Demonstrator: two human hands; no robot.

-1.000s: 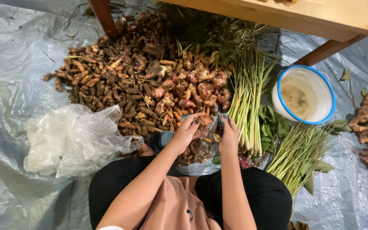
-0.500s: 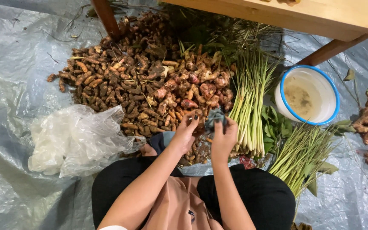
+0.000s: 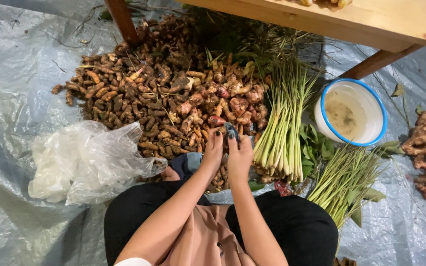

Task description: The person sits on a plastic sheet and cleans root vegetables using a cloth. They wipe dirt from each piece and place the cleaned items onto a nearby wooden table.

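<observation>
Head view, the only one: we are sitting on the crinkled grey plastic ground sheet [image 3: 11, 88] and looking straight down at our two hands, which are meeting at the near edge of the heap of brown and orange finger-shaped rhizomes [image 3: 139, 103]. Our left hand [image 3: 214, 150] and right hand [image 3: 240, 155] are pressing close together, and both sets of fingers are closing on a small dark grey-blue object [image 3: 231, 130] held just above the pinkish knobbly roots [image 3: 223, 106]; we cannot tell what that object is. We are judging the step in hand as working that small piece between the fingertips, close over the heap. The next move is calling for a steady two-handed pinch so nothing slips into the pile. Beside our right hand, the bundle of pale green lemongrass stalks [image 3: 284, 128] is lying, with the white round basin with a blue rim [image 3: 378, 106] beyond it; the crumpled clear plastic bag [image 3: 85, 162] is resting to our left.
</observation>
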